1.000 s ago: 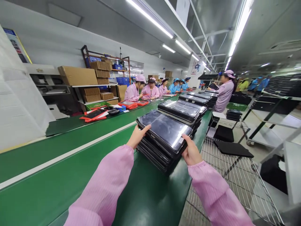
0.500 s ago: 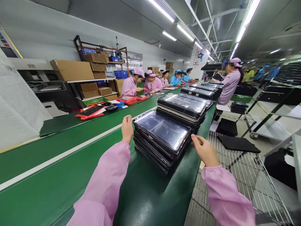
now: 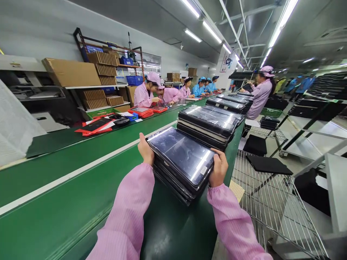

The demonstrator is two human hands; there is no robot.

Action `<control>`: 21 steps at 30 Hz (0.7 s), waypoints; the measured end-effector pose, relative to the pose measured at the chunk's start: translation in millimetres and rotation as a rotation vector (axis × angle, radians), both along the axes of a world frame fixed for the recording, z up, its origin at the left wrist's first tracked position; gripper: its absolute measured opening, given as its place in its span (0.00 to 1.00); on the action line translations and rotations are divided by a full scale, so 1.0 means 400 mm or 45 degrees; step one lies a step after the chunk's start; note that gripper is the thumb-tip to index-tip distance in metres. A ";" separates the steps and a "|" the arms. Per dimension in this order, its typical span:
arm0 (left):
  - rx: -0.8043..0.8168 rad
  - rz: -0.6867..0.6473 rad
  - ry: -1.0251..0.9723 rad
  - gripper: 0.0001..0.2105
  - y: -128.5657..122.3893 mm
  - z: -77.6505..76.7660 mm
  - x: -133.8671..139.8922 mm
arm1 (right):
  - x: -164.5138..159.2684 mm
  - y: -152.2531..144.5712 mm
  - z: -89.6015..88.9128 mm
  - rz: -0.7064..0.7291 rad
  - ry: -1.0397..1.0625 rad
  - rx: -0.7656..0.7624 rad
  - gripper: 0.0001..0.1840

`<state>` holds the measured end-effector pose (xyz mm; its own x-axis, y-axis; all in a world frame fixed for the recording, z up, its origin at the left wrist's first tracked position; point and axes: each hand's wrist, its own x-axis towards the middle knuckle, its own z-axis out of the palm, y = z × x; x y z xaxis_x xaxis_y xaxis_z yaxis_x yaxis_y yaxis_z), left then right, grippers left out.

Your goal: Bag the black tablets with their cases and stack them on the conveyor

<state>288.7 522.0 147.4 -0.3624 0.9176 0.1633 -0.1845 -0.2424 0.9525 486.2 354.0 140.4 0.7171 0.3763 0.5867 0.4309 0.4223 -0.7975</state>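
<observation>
A stack of black tablets with glossy, film-covered screens lies on the green bench in front of me. My left hand is at its left corner, fingers curled under the edge and the thumb upright beside it. At the opposite end, my right hand is closed round the right edge, its thumb along the side. Both hands touch the upper part of the stack, and their fingertips are partly hidden behind it. How many tablets they grip I cannot tell. A small pale label sits at the top tablet's near right corner.
Another tablet stack stands right behind, with more stacks farther along the bench. A wire rack runs along the right. Red folders lie across the belt at left. Several people in pink and blue work farther down.
Both hands have moved in from beside the stack and closed on its left and right edges. The view has shifted slightly.
</observation>
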 end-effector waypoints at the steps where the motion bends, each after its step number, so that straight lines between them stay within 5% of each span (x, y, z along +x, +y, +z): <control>1: -0.003 0.021 -0.016 0.28 -0.005 0.001 0.001 | 0.004 0.000 0.003 0.000 -0.007 -0.014 0.15; 21: 0.039 -0.031 0.067 0.24 -0.041 0.006 0.000 | 0.030 0.009 -0.007 0.070 -0.055 -0.059 0.21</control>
